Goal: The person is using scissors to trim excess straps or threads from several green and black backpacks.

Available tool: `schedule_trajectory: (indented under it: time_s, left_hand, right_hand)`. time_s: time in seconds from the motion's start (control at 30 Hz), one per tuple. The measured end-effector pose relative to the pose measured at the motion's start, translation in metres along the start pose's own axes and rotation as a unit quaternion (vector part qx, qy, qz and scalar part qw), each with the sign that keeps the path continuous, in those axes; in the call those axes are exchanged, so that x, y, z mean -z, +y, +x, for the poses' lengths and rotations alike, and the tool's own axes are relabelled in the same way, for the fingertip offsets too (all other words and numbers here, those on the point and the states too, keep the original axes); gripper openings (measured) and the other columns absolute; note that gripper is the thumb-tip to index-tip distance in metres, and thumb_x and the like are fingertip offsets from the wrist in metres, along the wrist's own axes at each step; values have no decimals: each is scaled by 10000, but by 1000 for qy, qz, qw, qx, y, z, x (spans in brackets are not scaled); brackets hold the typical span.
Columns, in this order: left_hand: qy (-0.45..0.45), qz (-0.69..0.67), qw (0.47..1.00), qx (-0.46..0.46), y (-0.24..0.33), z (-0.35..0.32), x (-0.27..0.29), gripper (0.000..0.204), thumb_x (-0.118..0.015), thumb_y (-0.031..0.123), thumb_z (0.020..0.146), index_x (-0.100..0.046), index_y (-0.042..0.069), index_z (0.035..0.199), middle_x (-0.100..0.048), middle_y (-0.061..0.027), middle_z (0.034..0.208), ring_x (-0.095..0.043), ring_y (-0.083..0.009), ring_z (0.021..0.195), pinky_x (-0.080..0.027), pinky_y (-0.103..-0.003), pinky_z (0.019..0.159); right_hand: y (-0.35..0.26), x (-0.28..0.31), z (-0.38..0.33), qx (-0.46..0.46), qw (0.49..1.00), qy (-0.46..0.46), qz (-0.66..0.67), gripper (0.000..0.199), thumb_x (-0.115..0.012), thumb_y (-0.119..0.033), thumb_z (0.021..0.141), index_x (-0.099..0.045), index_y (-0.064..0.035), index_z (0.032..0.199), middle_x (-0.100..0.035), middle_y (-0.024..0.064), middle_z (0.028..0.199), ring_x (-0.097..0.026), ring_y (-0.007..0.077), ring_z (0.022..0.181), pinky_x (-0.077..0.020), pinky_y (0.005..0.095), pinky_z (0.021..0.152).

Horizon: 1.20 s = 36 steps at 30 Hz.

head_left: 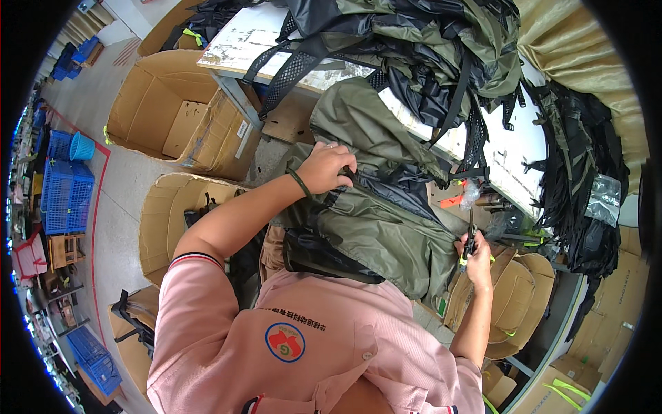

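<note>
Both hands engaged — left hand point(329, 168) clenched on the olive-green backpack point(376, 228) draped from table edge to lap, apparently steadying the fabric, while right hand point(474, 257) pinches small black snips point(469, 238) — blades upward, beside the bag's lower corner.

Left hand point(325, 168) fingertips hidden in olive backpack point(372, 207) fabric folds

Garment or bag factory floor. Worn white-topped work table point(241, 38) heaped with olive-green and black fabric backpacks with mesh straps point(414, 48). Open brown cardboard cartons point(172, 110) on grey concrete floor point(121, 228). Stacked blue plastic crates point(65, 193) along red-lined aisle at left. More black strapped goods point(579, 172) piled at right.
</note>
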<state>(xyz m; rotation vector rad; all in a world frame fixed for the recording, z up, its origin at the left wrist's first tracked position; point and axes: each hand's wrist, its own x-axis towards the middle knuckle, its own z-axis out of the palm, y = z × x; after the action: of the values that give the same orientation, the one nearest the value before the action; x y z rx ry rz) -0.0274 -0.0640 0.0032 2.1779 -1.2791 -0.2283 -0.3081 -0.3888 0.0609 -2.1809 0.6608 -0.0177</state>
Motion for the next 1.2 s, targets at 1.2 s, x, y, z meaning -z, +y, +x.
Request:
schedule_trajectory:
  time_s: [1.2]
  left_hand:
    - [-90,-549,823,115,65,-21,60,242,-733,65,784,-645,4,1002,-636,0,936,-553,-59,871,-440,-223,794]
  right_hand:
    - [-180,-46,41,328,897,-100,-281,590,-809,-508,578,-535,-16,756,-585,141,696,-594,360,738,-444,431,687]
